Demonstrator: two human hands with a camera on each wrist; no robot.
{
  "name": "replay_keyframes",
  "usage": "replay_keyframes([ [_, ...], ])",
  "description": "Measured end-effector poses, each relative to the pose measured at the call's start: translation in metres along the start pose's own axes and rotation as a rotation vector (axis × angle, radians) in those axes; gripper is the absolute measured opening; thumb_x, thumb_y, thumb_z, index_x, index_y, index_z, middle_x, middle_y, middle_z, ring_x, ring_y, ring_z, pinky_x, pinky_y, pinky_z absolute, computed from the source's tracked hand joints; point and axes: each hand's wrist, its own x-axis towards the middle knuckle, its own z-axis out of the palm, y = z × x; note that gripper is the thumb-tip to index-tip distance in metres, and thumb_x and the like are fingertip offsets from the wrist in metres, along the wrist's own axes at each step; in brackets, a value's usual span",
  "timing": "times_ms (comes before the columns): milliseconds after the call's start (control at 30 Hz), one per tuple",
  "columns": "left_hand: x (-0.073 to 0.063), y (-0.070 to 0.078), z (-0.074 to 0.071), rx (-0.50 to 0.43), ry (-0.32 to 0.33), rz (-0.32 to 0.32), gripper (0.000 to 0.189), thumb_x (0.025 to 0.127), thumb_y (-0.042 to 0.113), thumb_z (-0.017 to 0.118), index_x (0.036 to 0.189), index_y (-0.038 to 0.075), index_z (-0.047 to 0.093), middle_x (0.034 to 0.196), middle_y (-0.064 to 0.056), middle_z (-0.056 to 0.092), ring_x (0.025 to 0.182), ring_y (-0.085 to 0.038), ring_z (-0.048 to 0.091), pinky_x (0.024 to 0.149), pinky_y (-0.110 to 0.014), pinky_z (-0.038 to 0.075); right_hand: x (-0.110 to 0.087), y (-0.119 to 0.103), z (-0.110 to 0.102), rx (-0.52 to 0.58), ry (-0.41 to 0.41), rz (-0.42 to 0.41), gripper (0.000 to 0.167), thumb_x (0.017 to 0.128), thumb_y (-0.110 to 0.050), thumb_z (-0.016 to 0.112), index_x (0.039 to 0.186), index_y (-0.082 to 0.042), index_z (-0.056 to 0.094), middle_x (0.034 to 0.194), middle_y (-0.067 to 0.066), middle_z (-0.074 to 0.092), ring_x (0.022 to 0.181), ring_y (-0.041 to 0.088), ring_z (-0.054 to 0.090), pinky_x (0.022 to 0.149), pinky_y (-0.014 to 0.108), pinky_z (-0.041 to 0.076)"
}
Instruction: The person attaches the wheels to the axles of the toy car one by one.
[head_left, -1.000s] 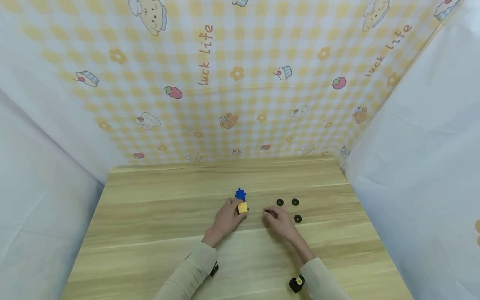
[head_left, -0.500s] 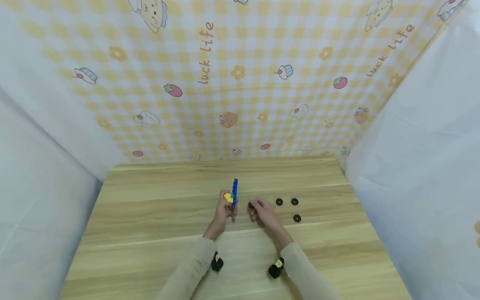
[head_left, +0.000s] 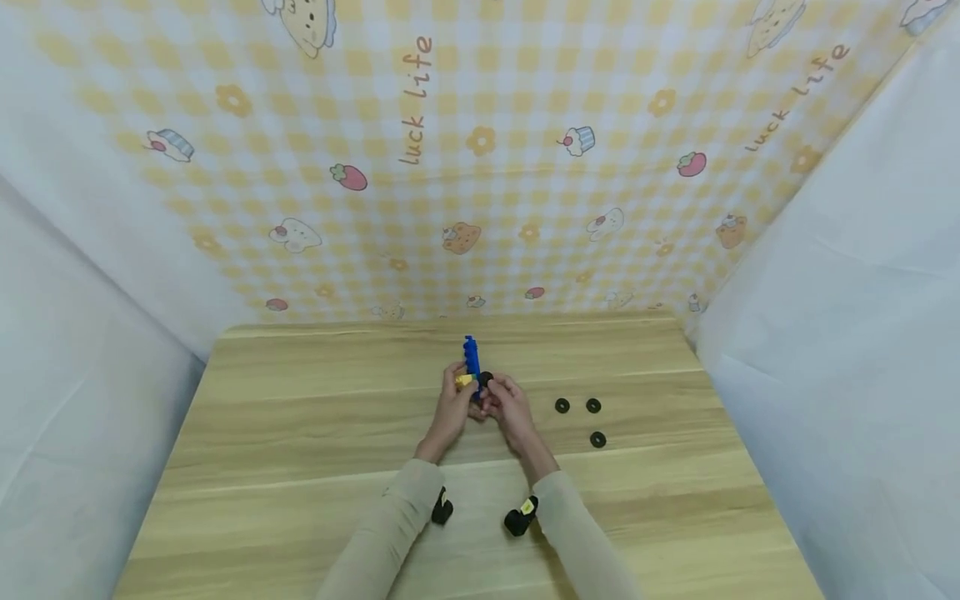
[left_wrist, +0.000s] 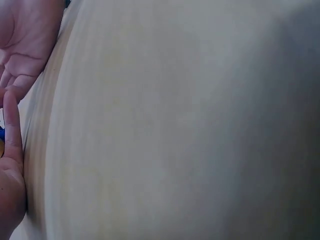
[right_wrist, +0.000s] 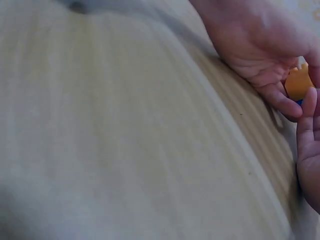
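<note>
Blue strip (head_left: 471,354) w/ yellow brick (head_left: 464,381): L hand (head_left: 452,410) grips, R hand (head_left: 513,411) pinches blk ring (head_left: 486,377).

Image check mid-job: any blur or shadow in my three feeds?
Head view: evenly lit, the three loose black rings clear though small; left wrist view: the wood-grain tabletop is blurry and darkens toward the right; right wrist view: soft tabletop, dark lower left corner, the yellow block partly hidden by fingers near the right edge.
</note>
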Motion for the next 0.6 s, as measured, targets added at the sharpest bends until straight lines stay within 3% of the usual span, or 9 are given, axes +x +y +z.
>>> replay_keyframes([
  [67,-0.004,-0.004,0.001,0.038,0.000,-0.004,0.050,0.105,0.031,0.047,0.151,0.022,0.029,0.147,-0.013,0.045,0.080,-0.020,0.062,0.062,-0.034,0.056,-0.005,0.003,-0.001,-0.014,-0.002,-0.026,0.012,0.102,-0.018,0.055,0.106,-0.009,0.061,0.079,-0.001,0.063,0.063,0.007,0.056,0.058,0.021,0.051],
  [167,-0.008,-0.007,0.002,0.084,0.019,0.001,0.047,0.106,0.033,0.045,0.150,0.021,0.034,0.118,-0.018,0.061,0.069,-0.016,0.058,0.057,-0.030,0.052,-0.010,0.007,0.001,-0.053,-0.002,-0.054,0.014,0.101,-0.021,0.056,0.098,-0.008,0.061,0.076,-0.002,0.062,0.060,0.007,0.056,0.056,0.020,0.050],
  [267,-0.011,-0.007,0.003,0.088,0.022,-0.003,0.046,0.107,0.032,0.041,0.150,0.016,0.034,0.098,-0.018,0.061,0.059,-0.017,0.055,0.052,-0.033,0.050,-0.013,0.010,0.001,-0.077,-0.001,-0.055,0.016,0.101,-0.022,0.058,0.090,-0.010,0.059,0.072,-0.002,0.062,0.058,0.007,0.055,0.054,0.020,0.050],
  [467,-0.014,0.011,0.002,0.102,-0.028,-0.014,0.047,0.111,0.029,0.030,0.154,0.011,0.026,0.098,-0.015,0.059,0.061,-0.023,0.055,0.056,-0.046,0.054,-0.011,0.008,-0.004,-0.050,-0.073,-0.038,0.016,0.100,-0.022,0.058,0.089,-0.010,0.059,0.074,-0.001,0.062,0.061,0.007,0.057,0.058,0.021,0.051],
  [600,-0.013,0.011,0.001,0.126,-0.021,0.018,0.049,0.110,0.039,0.029,0.154,0.016,0.027,0.090,-0.012,0.056,0.059,-0.022,0.054,0.055,-0.045,0.054,-0.009,0.004,-0.001,-0.065,-0.092,-0.028,0.016,0.100,-0.022,0.059,0.089,-0.010,0.061,0.075,-0.001,0.063,0.064,0.008,0.059,0.059,0.020,0.052],
])
